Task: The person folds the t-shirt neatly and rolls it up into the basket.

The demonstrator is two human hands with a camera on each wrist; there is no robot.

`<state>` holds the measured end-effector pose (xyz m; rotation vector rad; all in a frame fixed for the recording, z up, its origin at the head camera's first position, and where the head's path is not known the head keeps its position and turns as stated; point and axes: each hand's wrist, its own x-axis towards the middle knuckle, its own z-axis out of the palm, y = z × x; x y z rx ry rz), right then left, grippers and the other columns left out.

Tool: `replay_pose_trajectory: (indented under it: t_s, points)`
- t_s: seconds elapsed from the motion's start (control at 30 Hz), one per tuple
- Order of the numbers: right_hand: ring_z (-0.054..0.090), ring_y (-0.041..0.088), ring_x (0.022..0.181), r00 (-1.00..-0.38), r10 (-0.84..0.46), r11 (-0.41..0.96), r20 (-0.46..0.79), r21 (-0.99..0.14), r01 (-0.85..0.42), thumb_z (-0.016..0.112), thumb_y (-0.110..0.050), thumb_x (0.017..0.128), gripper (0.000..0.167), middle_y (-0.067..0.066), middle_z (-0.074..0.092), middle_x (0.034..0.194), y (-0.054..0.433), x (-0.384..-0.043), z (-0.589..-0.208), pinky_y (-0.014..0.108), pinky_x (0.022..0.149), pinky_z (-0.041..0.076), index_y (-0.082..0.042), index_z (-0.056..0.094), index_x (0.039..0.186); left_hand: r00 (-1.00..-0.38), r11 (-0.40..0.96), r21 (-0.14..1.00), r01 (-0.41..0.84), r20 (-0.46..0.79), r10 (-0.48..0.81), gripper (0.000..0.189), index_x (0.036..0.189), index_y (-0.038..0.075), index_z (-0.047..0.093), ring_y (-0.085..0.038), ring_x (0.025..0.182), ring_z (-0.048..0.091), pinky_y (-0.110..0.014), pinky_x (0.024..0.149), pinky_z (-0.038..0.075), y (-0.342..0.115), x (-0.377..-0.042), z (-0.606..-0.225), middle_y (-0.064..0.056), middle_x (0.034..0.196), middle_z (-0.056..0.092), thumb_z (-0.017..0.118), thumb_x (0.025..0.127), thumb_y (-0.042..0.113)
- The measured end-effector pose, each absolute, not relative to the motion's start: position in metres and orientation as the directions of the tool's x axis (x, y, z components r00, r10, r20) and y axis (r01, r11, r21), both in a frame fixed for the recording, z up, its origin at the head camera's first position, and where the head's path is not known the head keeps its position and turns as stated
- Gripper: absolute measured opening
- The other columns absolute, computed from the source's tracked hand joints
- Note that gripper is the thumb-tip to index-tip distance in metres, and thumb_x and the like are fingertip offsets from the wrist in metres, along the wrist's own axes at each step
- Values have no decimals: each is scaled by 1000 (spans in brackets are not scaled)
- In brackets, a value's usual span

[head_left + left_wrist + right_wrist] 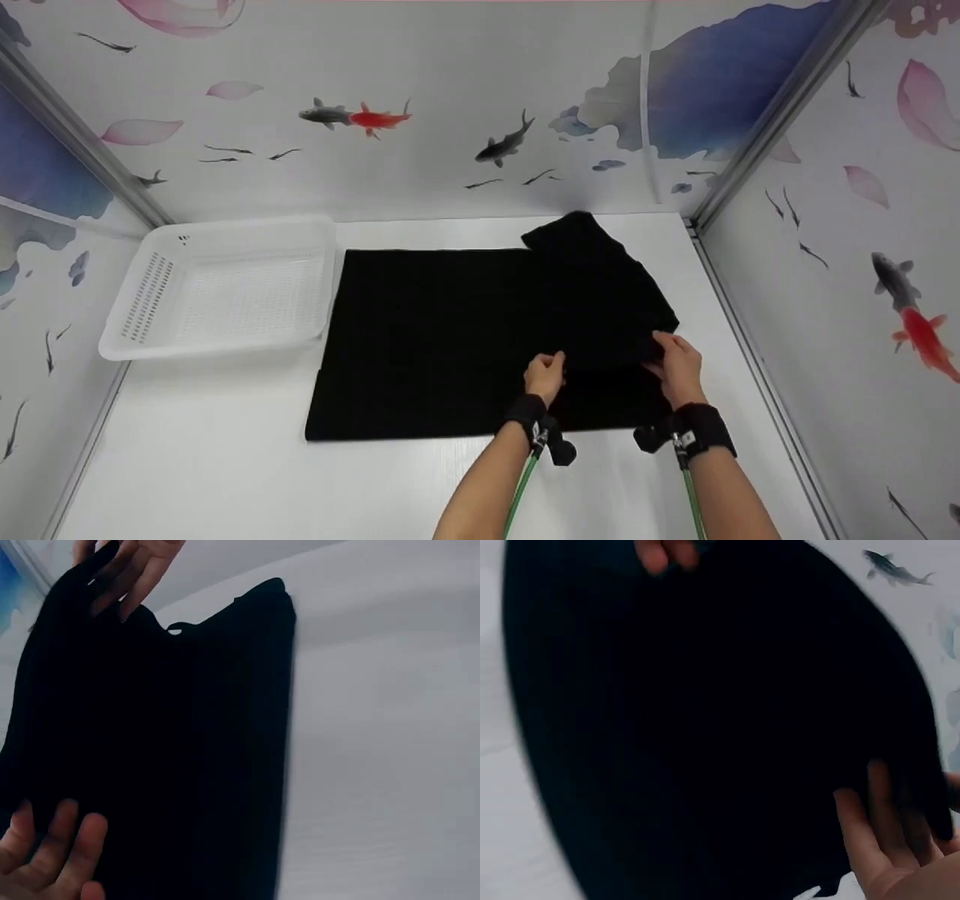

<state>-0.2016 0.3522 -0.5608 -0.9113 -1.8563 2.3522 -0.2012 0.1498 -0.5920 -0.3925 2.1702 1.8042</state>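
A black garment (435, 337) lies spread flat on the white table, its right part folded over and a sleeve-like piece sticking out at the far right. Near the middle of its front portion, my left hand (544, 376) pinches the raised edge of the upper layer. My right hand (679, 369) grips the same layer at its right edge, thumb and fingers on either side of the fabric in the right wrist view. Between the hands the cloth is lifted slightly off the layer below. Fingertips of the left hand (56, 855) are partly lost against the dark fabric.
A white perforated plastic basket (225, 292) stands at the left, close to the garment's left edge. White printed panels (442, 165) wall in the table at the back and both sides. A metal frame strip (765, 375) runs along the right edge.
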Motion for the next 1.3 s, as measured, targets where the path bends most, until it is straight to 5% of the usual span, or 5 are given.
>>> replay_pose_trajectory:
  t_s: [0.13,0.27,0.67,0.93,1.3]
  points:
    - [36,23,138,-879,198,-250,-434,-889,383,38,-29,106,54,18,24,156,348,-212,-568,37,110,36,-6,24,153,-918,211,916,-341,-372,133,48,133,-4,53,-31,120,55,-38,99,45,140,-205,-592,-19,129,57,43,103,33]
    - [12,29,148,-904,79,-145,-421,-902,407,28,-33,108,63,19,8,161,350,-209,-578,43,117,20,-5,-2,156,-894,252,912,-324,-382,232,56,147,-1,38,-36,137,38,-45,110,34,132,-200,-594,-21,149,40,38,105,36]
    - [42,38,131,-939,186,387,-287,-858,339,43,-13,104,45,29,42,144,362,-180,-593,39,106,36,9,40,143,-946,365,927,-85,-191,263,49,143,-3,43,-40,135,38,-52,109,33,73,-192,-607,-25,145,41,45,104,25]
    - [41,50,126,-940,310,631,-143,-709,315,50,-4,96,38,38,47,132,385,-147,-604,52,105,34,17,51,128,-992,577,808,-118,-67,-109,30,123,2,63,-42,118,48,-61,92,32,-45,-183,-632,-22,127,57,57,97,15]
    - [36,61,117,-816,533,593,-225,-589,549,48,-18,98,49,45,42,123,400,-119,-632,68,95,34,18,42,130,-783,570,627,-531,-105,-614,34,122,-9,53,-49,111,44,-59,88,38,-162,-143,-651,-33,121,49,57,94,10]
